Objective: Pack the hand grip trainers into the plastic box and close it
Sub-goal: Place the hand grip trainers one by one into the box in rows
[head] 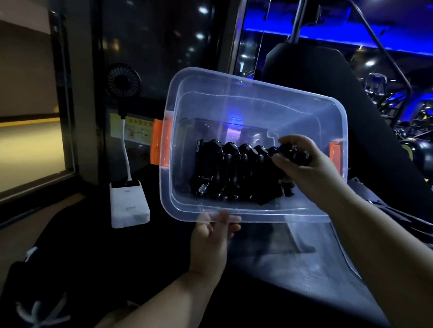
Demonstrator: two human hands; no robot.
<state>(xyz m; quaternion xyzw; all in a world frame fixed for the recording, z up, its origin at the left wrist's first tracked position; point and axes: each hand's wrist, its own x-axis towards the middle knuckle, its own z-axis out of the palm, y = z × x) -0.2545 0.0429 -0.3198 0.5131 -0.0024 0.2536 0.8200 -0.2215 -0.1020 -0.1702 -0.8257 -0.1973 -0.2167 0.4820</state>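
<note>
From the head camera: held a clear plastic box [231, 93] up off the dark surface [140, 258], tilted toward the viewer, with orange latches [161, 142] on its short ends. Pinched the near rim with the left hand [210, 238], thumb over the edge and fingers beneath. Reached inside with the right hand [310, 167], fingers curled tight round one black trainer [294, 155] at the right end of the row of trainers [230, 162] lying side by side on the bottom. Left what looked like the clear lid [318, 249] lying below the box, not yet fitted.

Probably needed to lower that trainer flat against its neighbour, spring turned the same way, to keep everything beneath the rim for the lid. Probably needed also to level the box, or set it down, against tipping from a one-edge pinch. Kept a white power bank [128, 203] well off to the left.
</note>
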